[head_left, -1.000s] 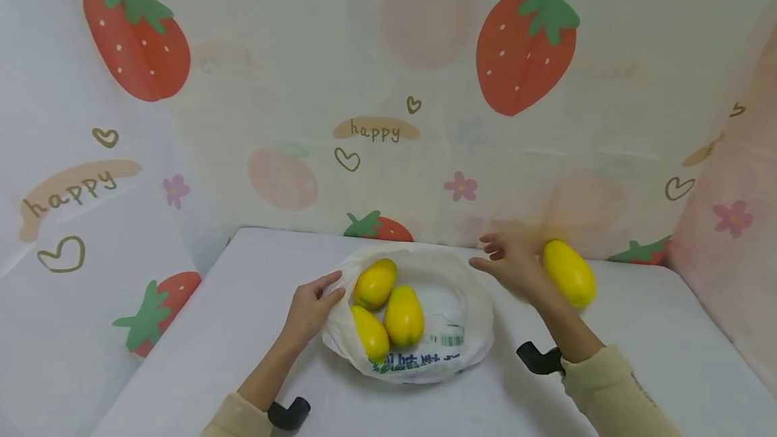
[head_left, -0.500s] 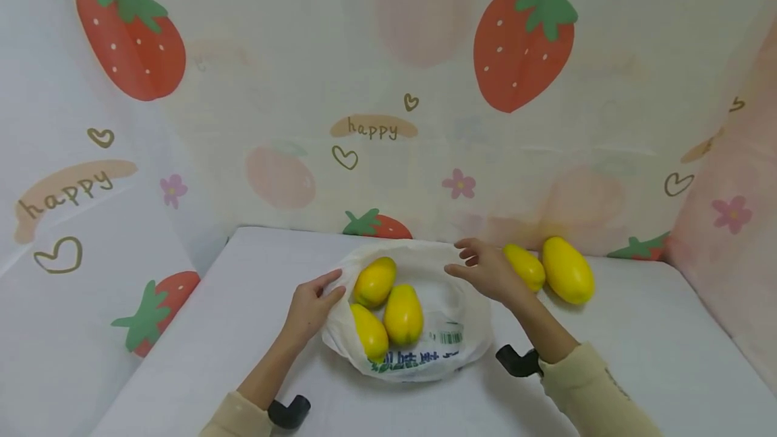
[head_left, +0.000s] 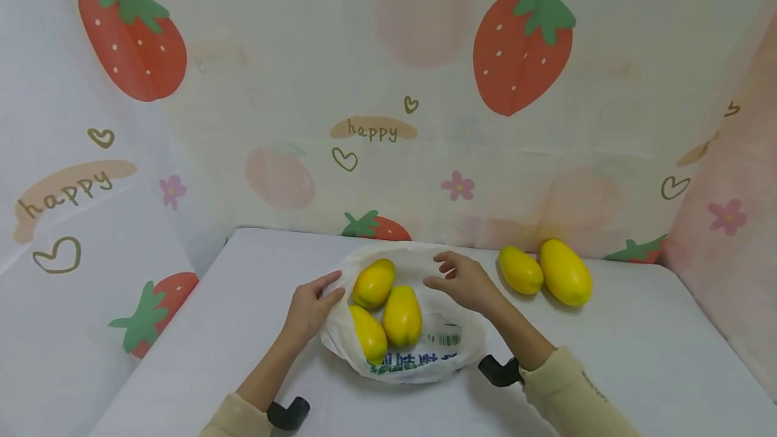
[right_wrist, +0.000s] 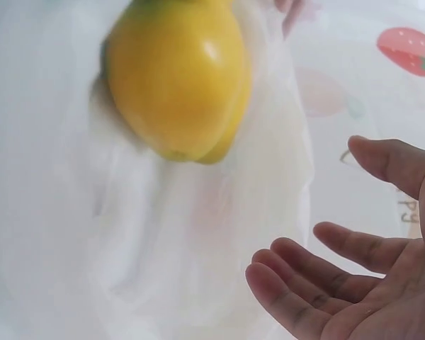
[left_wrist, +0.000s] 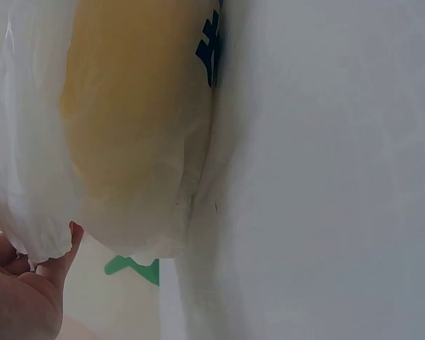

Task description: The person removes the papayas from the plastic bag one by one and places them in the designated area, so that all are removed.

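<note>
A white plastic bag [head_left: 437, 369] with dark printing sits open on the table, holding 3 smooth yellow fruits [head_left: 403, 315] shaped like mangoes or small papayas. My left hand [head_left: 309, 309] pinches the bag's left rim; in the left wrist view, the thumb and fingers of that hand [left_wrist: 28, 297] have the thin plastic between them. Over the bag's right rim hovers my right hand [head_left: 467, 283], fingers loosely spread and holding nothing. The right wrist view has this hand [right_wrist: 375, 304] palm up beside the bag, apart from the fruit [right_wrist: 177, 78] inside.
Two more yellow fruits, a smaller one [head_left: 521, 270] and a larger one [head_left: 566, 273], lie side by side at the back right of the white table [head_left: 643, 349]. Behind it stands a cloth backdrop [head_left: 291, 73] with strawberry prints.
My right hand has moved left from in front of the two loose fruits to the bag's right rim, uncovering the smaller fruit. The left hand keeps its hold on the rim.
</note>
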`<state>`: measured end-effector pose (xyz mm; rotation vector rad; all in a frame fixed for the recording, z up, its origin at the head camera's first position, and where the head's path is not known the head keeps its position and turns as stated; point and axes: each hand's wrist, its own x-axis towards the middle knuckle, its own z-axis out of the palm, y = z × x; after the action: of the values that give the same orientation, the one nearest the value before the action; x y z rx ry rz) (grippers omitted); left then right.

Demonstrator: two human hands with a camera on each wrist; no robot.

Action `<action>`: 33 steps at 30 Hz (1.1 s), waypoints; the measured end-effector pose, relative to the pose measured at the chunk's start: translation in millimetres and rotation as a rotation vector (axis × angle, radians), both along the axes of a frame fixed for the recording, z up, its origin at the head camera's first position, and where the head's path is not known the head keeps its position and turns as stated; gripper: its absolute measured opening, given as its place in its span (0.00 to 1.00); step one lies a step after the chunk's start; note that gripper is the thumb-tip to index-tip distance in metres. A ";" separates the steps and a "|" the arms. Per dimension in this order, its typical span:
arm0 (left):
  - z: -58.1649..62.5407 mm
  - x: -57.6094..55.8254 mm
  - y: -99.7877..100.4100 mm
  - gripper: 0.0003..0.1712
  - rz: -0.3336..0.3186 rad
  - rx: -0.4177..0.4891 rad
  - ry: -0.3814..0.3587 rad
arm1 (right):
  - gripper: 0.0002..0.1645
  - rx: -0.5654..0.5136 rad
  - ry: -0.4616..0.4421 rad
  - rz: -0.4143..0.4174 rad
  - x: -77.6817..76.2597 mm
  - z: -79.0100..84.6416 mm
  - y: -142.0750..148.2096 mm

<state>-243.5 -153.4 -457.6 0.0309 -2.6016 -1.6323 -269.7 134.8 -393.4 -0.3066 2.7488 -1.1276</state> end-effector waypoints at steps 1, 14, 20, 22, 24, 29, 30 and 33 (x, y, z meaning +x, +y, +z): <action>-0.1 -0.1 0.1 0.25 0.000 0.000 0.000 | 0.32 -0.003 -0.003 0.002 0.2 -1.3 -1.8; -1.6 -0.3 0.0 0.25 -0.001 0.007 0.005 | 0.34 -0.010 -0.061 -0.022 7.2 -17.1 -23.0; -1.1 0.0 0.3 0.25 0.003 0.001 0.000 | 0.37 0.004 -0.082 -0.021 11.2 -20.3 -31.4; -0.8 0.3 0.3 0.25 0.004 -0.002 -0.001 | 0.38 0.007 -0.091 -0.025 11.7 -21.5 -33.6; -0.4 0.7 0.3 0.25 0.004 -0.003 -0.001 | 0.38 0.013 -0.098 -0.028 11.7 -23.4 -35.2; -0.1 0.9 0.5 0.24 0.002 -0.004 0.004 | 0.39 0.042 -0.099 -0.047 12.0 -30.0 -38.4; -0.2 0.7 0.5 0.24 0.002 -0.003 0.004 | 0.40 0.045 -0.101 -0.054 12.0 -31.9 -39.1; -0.4 0.5 0.7 0.24 0.003 0.003 0.001 | 0.41 0.058 -0.107 -0.060 11.9 -36.8 -40.7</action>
<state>-243.1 -152.6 -458.0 0.0340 -2.5977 -1.6350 -257.8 94.1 -430.2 -0.1528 2.7070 -1.0440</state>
